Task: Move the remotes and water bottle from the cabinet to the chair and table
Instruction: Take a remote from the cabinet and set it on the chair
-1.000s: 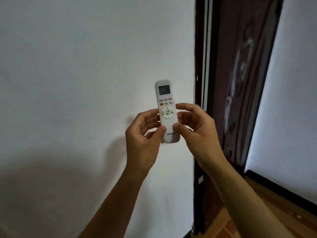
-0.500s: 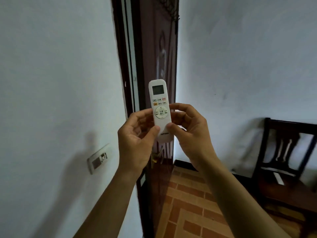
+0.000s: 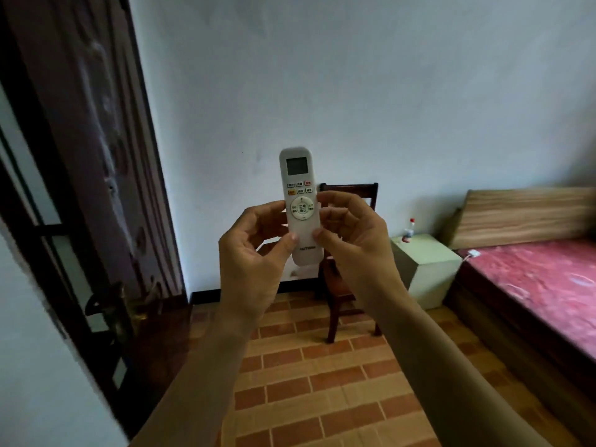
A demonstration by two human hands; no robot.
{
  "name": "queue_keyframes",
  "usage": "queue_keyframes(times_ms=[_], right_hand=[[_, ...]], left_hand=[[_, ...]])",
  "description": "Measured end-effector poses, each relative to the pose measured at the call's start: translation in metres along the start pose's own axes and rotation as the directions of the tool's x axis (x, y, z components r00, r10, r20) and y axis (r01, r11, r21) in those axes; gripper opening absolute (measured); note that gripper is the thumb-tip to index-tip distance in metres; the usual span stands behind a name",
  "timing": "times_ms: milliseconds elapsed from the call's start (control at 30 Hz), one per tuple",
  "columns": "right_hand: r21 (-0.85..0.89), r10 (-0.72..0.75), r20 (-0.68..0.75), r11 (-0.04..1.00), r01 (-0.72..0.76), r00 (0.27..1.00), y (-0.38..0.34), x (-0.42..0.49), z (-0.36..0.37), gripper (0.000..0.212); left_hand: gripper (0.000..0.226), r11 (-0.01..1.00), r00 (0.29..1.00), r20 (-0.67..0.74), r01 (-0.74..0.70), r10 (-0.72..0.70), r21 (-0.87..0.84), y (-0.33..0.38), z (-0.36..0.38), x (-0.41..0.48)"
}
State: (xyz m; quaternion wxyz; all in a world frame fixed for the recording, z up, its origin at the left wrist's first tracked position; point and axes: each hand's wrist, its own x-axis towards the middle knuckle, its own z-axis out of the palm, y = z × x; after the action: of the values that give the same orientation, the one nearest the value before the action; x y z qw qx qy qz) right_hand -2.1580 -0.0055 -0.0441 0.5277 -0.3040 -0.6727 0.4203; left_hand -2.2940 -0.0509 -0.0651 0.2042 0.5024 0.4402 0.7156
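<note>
Remote (image 3: 301, 208) held upright at chest height in the air, screen and buttons toward me, not yet set down. Both grips clamped on its lower half: left grip (image 3: 254, 250) pinches the left edge with the thumb on the face, right grip (image 3: 351, 240) mirrors it on the right edge. Judgement: the two-sided pinch stops it twisting and leaves the upper half readable. Chair (image 3: 348, 188) straight ahead against the wall, mostly hidden behind remote and grips; seat hardly visible. Pale green table (image 3: 425, 266) just beside it on the right, a small red-capped bottle (image 3: 409, 232) standing near its back edge. Room for moving: tiled floor (image 3: 322, 382) runs as a lane toward the chair, bounded by the dark door (image 3: 106, 156) close on the left and the bed (image 3: 532, 285) on the right. Judgement: approach straight, lower onto the seat, mind the chair back
</note>
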Motion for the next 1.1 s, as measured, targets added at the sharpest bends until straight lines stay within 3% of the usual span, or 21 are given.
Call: queue_keyframes(times_ms=[533,700,1100], right_hand=[[0.063,0.008,-0.130,0.998,0.001,0.991,0.057,0.055,-0.172,0.039],[0.060,0.005,-0.189,0.998,0.007,0.982,0.077,0.070,-0.225,0.039],[0.013,0.089,-0.275,0.996,-0.088,0.957,0.136,0.136,-0.280,0.039]], left_hand=[[0.036,0.998,0.989,0.147,0.038,-0.031,-0.047,-0.032,0.181,0.036],[0.036,0.988,0.975,0.198,0.118,-0.097,-0.098,-0.050,0.239,0.046],[0.037,0.964,0.941,0.294,0.217,-0.164,-0.154,-0.134,0.314,0.109]])
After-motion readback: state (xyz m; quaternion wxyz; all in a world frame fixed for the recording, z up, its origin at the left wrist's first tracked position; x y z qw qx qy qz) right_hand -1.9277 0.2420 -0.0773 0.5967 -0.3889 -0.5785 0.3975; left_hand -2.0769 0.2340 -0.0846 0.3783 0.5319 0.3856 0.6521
